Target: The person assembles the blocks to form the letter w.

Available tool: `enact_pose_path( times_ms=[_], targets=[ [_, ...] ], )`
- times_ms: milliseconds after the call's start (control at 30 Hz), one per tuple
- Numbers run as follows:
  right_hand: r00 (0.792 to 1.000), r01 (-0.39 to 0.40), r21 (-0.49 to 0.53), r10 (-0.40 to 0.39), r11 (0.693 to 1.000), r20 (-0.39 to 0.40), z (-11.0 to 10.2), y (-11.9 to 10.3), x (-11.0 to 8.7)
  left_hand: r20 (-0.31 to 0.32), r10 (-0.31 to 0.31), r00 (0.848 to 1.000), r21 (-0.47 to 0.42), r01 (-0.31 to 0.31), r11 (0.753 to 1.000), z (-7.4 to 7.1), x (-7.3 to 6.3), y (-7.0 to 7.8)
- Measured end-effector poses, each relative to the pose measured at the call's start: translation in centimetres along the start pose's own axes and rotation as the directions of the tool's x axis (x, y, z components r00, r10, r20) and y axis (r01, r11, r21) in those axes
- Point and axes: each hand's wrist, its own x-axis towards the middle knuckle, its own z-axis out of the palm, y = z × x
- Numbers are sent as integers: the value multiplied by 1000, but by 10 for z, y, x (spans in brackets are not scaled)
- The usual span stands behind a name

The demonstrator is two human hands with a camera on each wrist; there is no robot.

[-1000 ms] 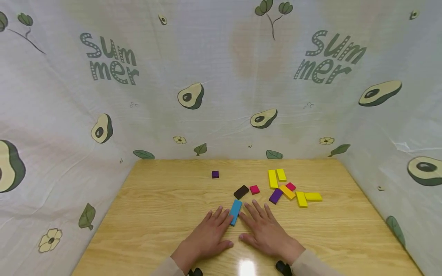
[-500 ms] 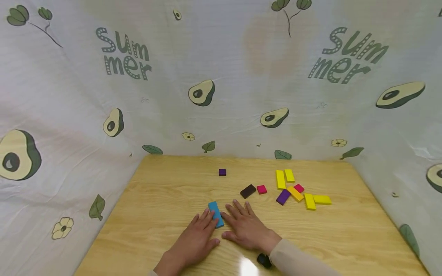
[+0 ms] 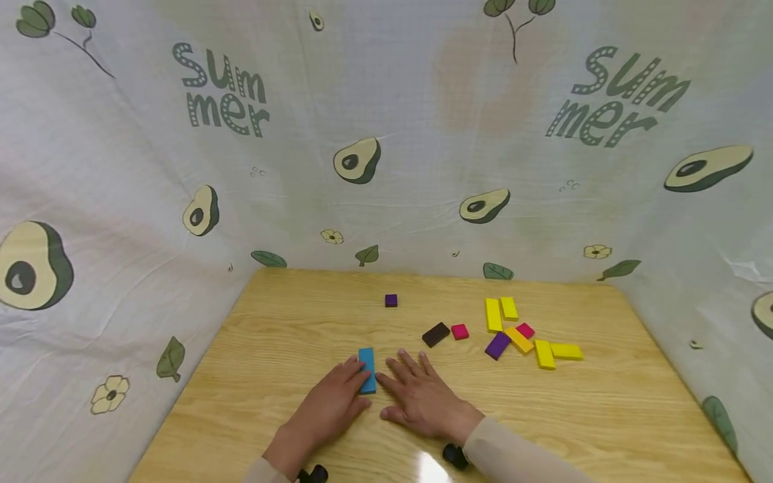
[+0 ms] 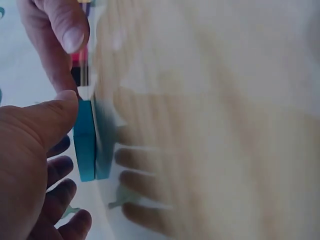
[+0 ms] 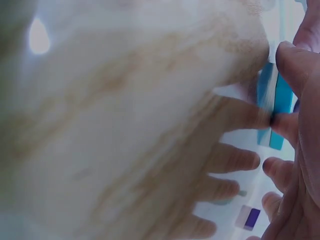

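Note:
A blue rectangular block (image 3: 367, 371) lies flat on the table between both hands, its long side pointing away from me. My left hand (image 3: 329, 402) is at its left, with fingertips against that side and partly over its top. To its right, my right hand (image 3: 423, 401) is spread palm down, the index fingertip touching or very near the block's edge. The fingers of both hands are extended, and neither hand wraps round the block. In the left wrist view the blue block (image 4: 85, 142) stands out past the left thumb; the right wrist view shows the block (image 5: 281, 115) beside the right index finger.
Beyond the hands lie a black block (image 3: 435, 334), a red square (image 3: 460, 331) and a small purple block (image 3: 391, 300). Yellow blocks (image 3: 493, 315), a purple block (image 3: 498, 345) and an orange block (image 3: 519, 340) cluster at right. Patterned cloth (image 3: 417, 154) walls the table.
Both hands have slid the blue block leftward, away from the black block. It has turned from leaning right, through leaning left, to nearly straight. The head view has shifted slightly.

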Motion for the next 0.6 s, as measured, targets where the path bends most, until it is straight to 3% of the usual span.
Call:
enact_pose_path(
  times_ms=[400, 600],
  targets=[
    [1000, -5, -25, 4, 1000, -14, 3, 5, 1, 26, -10, 1000, 23, 10, 1000, -1, 9, -8],
    [996, -14, -45, 10, 999, -91, 2, 14, 2, 17, -10, 1000, 27, 10, 1000, -1, 11, -6]
  ],
)
